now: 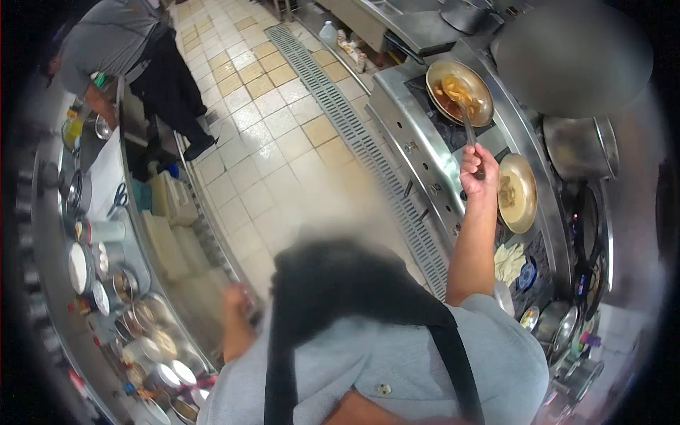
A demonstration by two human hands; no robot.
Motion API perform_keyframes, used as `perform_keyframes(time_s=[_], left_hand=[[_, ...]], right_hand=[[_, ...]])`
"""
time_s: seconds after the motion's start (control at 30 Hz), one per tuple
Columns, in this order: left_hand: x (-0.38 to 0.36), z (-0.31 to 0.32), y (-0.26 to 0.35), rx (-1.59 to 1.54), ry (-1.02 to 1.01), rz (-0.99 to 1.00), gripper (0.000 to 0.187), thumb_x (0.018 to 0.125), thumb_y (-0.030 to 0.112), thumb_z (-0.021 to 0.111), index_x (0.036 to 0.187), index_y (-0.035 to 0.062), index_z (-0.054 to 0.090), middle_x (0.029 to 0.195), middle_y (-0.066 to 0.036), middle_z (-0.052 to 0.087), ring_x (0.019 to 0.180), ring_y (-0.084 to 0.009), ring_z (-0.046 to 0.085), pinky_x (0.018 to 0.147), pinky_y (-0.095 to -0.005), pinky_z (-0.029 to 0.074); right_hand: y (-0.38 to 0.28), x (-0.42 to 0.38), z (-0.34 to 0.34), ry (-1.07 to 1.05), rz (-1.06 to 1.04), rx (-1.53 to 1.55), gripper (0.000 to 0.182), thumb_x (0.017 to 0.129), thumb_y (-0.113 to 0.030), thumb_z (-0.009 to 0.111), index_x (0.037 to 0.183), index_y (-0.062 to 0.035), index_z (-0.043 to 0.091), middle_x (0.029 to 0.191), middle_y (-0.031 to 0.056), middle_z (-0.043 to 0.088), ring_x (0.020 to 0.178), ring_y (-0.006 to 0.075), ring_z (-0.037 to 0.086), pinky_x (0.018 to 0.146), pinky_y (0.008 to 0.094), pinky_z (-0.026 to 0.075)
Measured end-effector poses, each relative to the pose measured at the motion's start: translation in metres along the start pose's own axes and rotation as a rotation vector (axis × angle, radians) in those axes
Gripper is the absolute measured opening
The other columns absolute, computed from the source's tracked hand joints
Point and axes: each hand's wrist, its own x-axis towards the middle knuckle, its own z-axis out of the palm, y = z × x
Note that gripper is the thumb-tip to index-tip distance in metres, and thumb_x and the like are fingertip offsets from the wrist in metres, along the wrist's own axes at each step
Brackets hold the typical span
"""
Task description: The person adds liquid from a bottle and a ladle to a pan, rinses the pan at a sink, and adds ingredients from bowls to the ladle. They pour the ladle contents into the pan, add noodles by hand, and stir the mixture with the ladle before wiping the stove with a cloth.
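My right hand (479, 170) is wrapped around the handle of a long metal cooking utensil (468, 129). Its far end rests among food in sauce (453, 91) in a frying pan (483, 110) on the stove; whether it is a spoon or tongs I cannot make out. Just beyond my right wrist, a second pan (523, 205) holds a small heap of pale food (507, 191). Low at my left side, my left hand (238, 296) hangs near the counter front, its fingers too blurred to read.
The stove front (418, 134) with knobs runs along my right. A cloth (508, 263) lies near the burners, below a large pot (581, 147). Tiled floor (262, 142) and a drain grate (333, 106) stretch ahead. Another person (117, 42) bends over the left counter, near scissors (120, 195) and bowls.
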Motion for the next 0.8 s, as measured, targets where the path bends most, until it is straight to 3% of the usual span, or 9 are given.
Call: perform_keyframes(time_s=[0.17,0.27,0.37,0.47,0.53,0.6,0.67,0.7,0.8], left_hand=[[-0.071,0.039,-0.034,-0.439,-0.046,-0.271,0.017,0.091,0.024,0.053,0.103,0.0120,0.055,0.081,-0.005,0.059,0.054,-0.0192,0.054,0.047,-0.0324,0.043],[-0.101,0.061,-0.038,-0.445,0.021,-0.184,0.017,0.091,0.026,0.053,0.100,0.0117,0.054,0.079,-0.004,0.058,0.053,-0.0176,0.053,0.043,-0.0306,0.041],[-0.131,0.077,-0.035,-0.265,0.157,-0.033,0.016,0.091,0.026,0.054,0.095,0.0109,0.055,0.071,-0.003,0.056,0.051,-0.0148,0.051,0.041,-0.0281,0.038],[-0.150,0.076,-0.027,-0.295,0.328,0.072,0.017,0.090,0.023,0.058,0.095,0.0067,0.059,0.070,0.000,0.055,0.055,-0.0118,0.052,0.045,-0.0257,0.042],[-0.108,0.054,-0.091,-0.018,0.512,0.350,0.025,0.089,0.019,0.061,0.108,0.0041,0.060,0.078,-0.002,0.059,0.064,-0.0115,0.056,0.052,-0.0241,0.046],[-0.158,0.042,-0.027,-0.236,0.596,0.266,0.027,0.089,0.019,0.061,0.111,0.0030,0.059,0.081,-0.003,0.061,0.066,-0.0124,0.056,0.056,-0.0268,0.046],[-0.204,0.022,0.022,-0.328,0.682,0.250,0.036,0.088,0.024,0.063,0.116,0.0018,0.059,0.095,-0.008,0.064,0.082,-0.0165,0.059,0.072,-0.0302,0.048],[-0.229,0.009,0.045,-0.397,0.712,0.252,0.041,0.087,0.027,0.064,0.118,0.0006,0.058,0.107,-0.012,0.066,0.097,-0.0196,0.062,0.085,-0.0323,0.048],[-0.283,-0.032,0.080,-0.631,0.870,0.383,0.041,0.088,0.024,0.064,0.121,0.0009,0.055,0.097,-0.006,0.063,0.085,-0.0126,0.060,0.076,-0.0260,0.048]], right_hand=[[-0.007,-0.015,0.011,0.210,-0.127,-0.601,0.010,0.086,-0.008,0.055,0.096,-0.0084,0.053,0.062,0.0017,0.053,0.047,0.0108,0.049,0.036,0.0233,0.034],[-0.007,-0.005,-0.009,0.359,-0.297,-1.236,0.052,0.084,-0.005,0.055,0.134,-0.0041,0.039,0.065,0.0030,0.053,0.044,0.0115,0.049,0.035,0.0250,0.036],[-0.033,0.052,-0.094,0.342,-0.496,-1.651,0.066,0.083,-0.006,0.055,0.143,-0.0059,0.028,0.067,0.0023,0.051,0.044,0.0115,0.048,0.037,0.0255,0.036],[-0.016,0.000,-0.015,0.322,-0.164,-1.078,0.060,0.086,-0.003,0.054,0.141,-0.0023,0.031,0.072,0.0038,0.050,0.050,0.0115,0.042,0.043,0.0253,0.035],[-0.049,0.021,-0.037,0.151,0.107,-0.548,0.009,0.093,-0.010,0.050,0.101,-0.0047,0.051,0.066,-0.0011,0.043,0.047,0.0052,0.031,0.040,0.0207,0.027],[-0.090,0.051,-0.074,-0.198,0.410,-0.134,0.014,0.097,-0.012,0.045,0.087,-0.0014,0.047,0.066,-0.0015,0.038,0.047,0.0042,0.028,0.038,0.0203,0.025],[-0.086,0.027,-0.042,-0.049,0.340,-0.132,0.010,0.096,-0.009,0.047,0.091,-0.0009,0.044,0.067,0.0000,0.038,0.049,0.0053,0.031,0.042,0.0207,0.031],[-0.090,0.033,-0.046,-0.216,0.425,-0.187,0.010,0.096,-0.009,0.047,0.092,-0.0004,0.044,0.068,0.0006,0.038,0.051,0.0068,0.034,0.044,0.0208,0.034],[-0.081,0.025,-0.030,-0.127,0.326,-0.557,0.020,0.095,-0.018,0.052,0.086,-0.0004,0.049,0.067,0.0029,0.048,0.052,0.0090,0.043,0.045,0.0208,0.041]])
